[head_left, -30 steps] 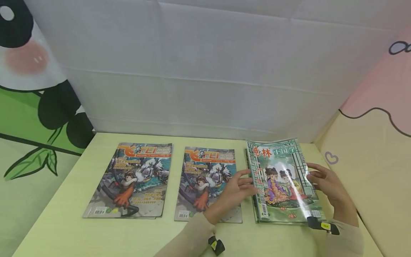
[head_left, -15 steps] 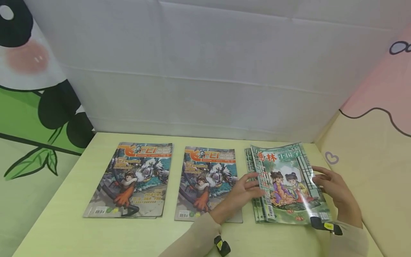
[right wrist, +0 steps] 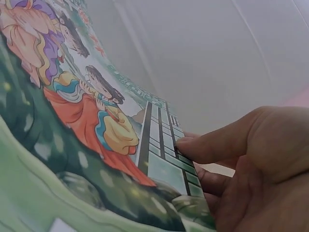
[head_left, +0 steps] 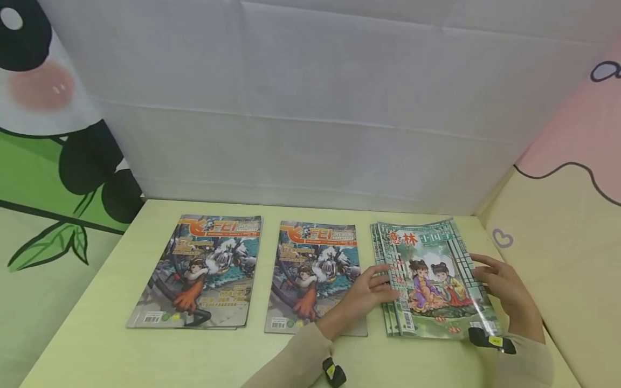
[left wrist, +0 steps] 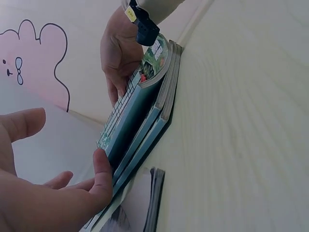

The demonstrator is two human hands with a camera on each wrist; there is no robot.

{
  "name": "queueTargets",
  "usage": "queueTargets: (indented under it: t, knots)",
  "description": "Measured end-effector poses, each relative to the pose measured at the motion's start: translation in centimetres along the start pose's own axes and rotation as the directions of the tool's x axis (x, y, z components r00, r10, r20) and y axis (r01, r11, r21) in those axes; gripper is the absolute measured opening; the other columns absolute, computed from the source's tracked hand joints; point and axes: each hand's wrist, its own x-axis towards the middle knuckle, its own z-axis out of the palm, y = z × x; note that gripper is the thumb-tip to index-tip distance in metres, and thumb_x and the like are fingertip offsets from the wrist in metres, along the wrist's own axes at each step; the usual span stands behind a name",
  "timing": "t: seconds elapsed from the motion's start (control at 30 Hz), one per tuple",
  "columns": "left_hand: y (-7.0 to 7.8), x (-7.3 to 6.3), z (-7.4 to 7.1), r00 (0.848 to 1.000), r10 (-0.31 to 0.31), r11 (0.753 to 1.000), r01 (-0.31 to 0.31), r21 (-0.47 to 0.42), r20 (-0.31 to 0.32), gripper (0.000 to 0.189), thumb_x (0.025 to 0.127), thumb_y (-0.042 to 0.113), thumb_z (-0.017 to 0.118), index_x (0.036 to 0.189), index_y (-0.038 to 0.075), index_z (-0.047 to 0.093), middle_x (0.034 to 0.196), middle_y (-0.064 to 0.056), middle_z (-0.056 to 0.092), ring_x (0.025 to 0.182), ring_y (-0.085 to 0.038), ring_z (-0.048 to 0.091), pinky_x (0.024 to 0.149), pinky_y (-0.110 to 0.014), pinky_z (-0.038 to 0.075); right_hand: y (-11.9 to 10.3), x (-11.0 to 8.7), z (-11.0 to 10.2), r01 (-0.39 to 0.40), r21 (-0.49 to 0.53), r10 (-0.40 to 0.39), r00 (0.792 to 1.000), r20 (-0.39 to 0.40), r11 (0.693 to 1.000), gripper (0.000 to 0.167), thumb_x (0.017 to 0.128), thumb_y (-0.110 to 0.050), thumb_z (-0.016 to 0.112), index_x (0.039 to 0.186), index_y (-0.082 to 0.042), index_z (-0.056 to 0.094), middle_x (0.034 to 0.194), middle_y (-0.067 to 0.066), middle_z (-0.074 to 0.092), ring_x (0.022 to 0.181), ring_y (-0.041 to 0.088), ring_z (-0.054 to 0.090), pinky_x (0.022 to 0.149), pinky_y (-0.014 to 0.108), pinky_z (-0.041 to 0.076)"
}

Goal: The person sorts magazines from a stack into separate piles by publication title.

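A stack of green-covered magazines (head_left: 439, 285) lies at the table's right, its top cover showing two drawn figures. The top magazine sits offset to the right of those beneath, so their left edges show like steps. My right hand (head_left: 506, 288) pinches its right edge; in the right wrist view the thumb (right wrist: 193, 147) presses on the cover and fingers go behind it. The top magazine bows upward in the left wrist view. My left hand (head_left: 364, 296) touches the spines (left wrist: 133, 133) with extended fingers, its thumb (left wrist: 26, 123) held away from them.
A grey-blue magazine (head_left: 310, 269) with an orange title lies left of the stack, partly under my left forearm. Farther left is a matching pile (head_left: 199, 275). A white cloth wall (head_left: 301, 108) stands behind the pale yellow table (head_left: 184, 358), with printed panels at both sides.
Both hands and the top green magazine have shifted right, uncovering the left edges of those below. Over the last half second the top magazine has settled slightly and the hands have hardly moved.
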Motion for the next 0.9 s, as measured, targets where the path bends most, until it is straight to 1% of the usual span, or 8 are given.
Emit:
queueTargets:
  t: [0.13, 0.27, 0.4, 0.6, 0.63, 0.7, 0.8, 0.9]
  knots:
    - [0.0, -0.2, 0.0, 1.000, 0.000, 1.000, 0.000, 0.017, -0.007, 0.071, 0.104, 0.015, 0.078, 0.167, 0.012, 0.047, 0.167, -0.021, 0.050, 0.146, -0.037, 0.058, 0.120, -0.052, 0.051, 0.0, 0.0, -0.1, -0.040, -0.003, 0.040, 0.999, 0.000, 0.999, 0.058, 0.115, -0.007, 0.055, 0.162, 0.018, 0.034, 0.109, 0.002, 0.074, 0.089, 0.007, 0.070, 0.077, 0.028, 0.063]
    - [-0.1, -0.2, -0.2, 1.000, -0.001, 1.000, 0.001, 0.025, 0.003, 0.072, 0.104, 0.016, 0.078, 0.168, 0.012, 0.045, 0.168, -0.021, 0.049, 0.147, -0.036, 0.056, 0.120, -0.051, 0.051, 0.0, 0.0, -0.1, -0.082, -0.031, 0.083, 0.997, 0.011, 0.996, 0.062, 0.115, -0.017, 0.060, 0.162, 0.016, 0.037, 0.116, 0.002, 0.074, 0.092, 0.005, 0.069, 0.080, 0.027, 0.062]
    - [-0.2, -0.2, -0.3, 1.000, -0.006, 1.000, 0.006, 0.009, 0.016, 0.071, 0.105, 0.015, 0.076, 0.169, 0.011, 0.044, 0.169, -0.021, 0.047, 0.149, -0.037, 0.055, 0.121, -0.051, 0.050, 0.2, 0.0, -0.2, -0.097, -0.054, 0.097, 0.995, -0.003, 0.994, 0.065, 0.115, -0.024, 0.063, 0.160, 0.017, 0.040, 0.125, 0.009, 0.073, 0.092, 0.002, 0.069, 0.082, 0.025, 0.062]
    - [0.0, -0.6, -0.5, 1.000, -0.003, 1.000, 0.003, 0.011, 0.017, 0.070, 0.105, 0.014, 0.076, 0.168, 0.011, 0.045, 0.170, -0.020, 0.047, 0.149, -0.037, 0.054, 0.121, -0.053, 0.049, 0.2, 0.2, -0.2, -0.116, -0.045, 0.114, 0.993, -0.031, 0.992, 0.066, 0.115, -0.025, 0.062, 0.159, 0.019, 0.040, 0.117, 0.003, 0.075, 0.089, 0.001, 0.071, 0.081, 0.024, 0.063]
    - [0.0, -0.7, -0.7, 1.000, -0.001, 1.000, 0.000, 0.020, 0.021, 0.070, 0.106, 0.015, 0.076, 0.168, 0.011, 0.045, 0.170, -0.019, 0.047, 0.149, -0.037, 0.054, 0.121, -0.053, 0.049, 0.2, 0.2, -0.2, -0.117, -0.049, 0.116, 0.993, -0.032, 0.992, 0.066, 0.115, -0.026, 0.061, 0.159, 0.019, 0.039, 0.117, 0.004, 0.075, 0.089, 0.001, 0.071, 0.081, 0.023, 0.063]
    - [0.0, -0.8, -1.0, 1.000, 0.010, 0.999, -0.011, 0.035, 0.024, 0.069, 0.106, 0.016, 0.076, 0.168, 0.011, 0.045, 0.169, -0.019, 0.047, 0.149, -0.037, 0.054, 0.122, -0.053, 0.049, -0.2, 0.1, 0.0, -0.107, -0.066, 0.104, 0.994, -0.038, 0.992, 0.066, 0.116, -0.027, 0.059, 0.159, 0.019, 0.038, 0.119, 0.015, 0.076, 0.090, 0.002, 0.071, 0.080, 0.023, 0.063]
    - [0.0, -1.0, -1.7, 0.998, 0.048, 0.996, -0.050, 0.075, 0.029, 0.068, 0.107, 0.017, 0.074, 0.167, 0.008, 0.044, 0.169, -0.019, 0.048, 0.149, -0.038, 0.054, 0.121, -0.053, 0.050, -0.8, 0.1, 0.2, -0.079, -0.102, 0.072, 0.995, -0.072, 0.992, 0.066, 0.117, -0.029, 0.056, 0.159, 0.019, 0.039, 0.131, 0.035, 0.069, 0.097, 0.008, 0.071, 0.080, 0.021, 0.062]
    - [0.1, -1.3, -2.6, 0.996, 0.082, 0.990, -0.085, 0.112, 0.032, 0.068, 0.109, 0.018, 0.071, 0.168, 0.005, 0.042, 0.169, -0.022, 0.048, 0.149, -0.038, 0.055, 0.118, -0.049, 0.053, -1.4, -0.1, 0.7, -0.046, -0.139, 0.030, 0.993, -0.114, 0.989, 0.064, 0.118, -0.031, 0.054, 0.159, 0.017, 0.042, 0.144, 0.043, 0.060, 0.106, 0.018, 0.072, 0.079, 0.018, 0.060]
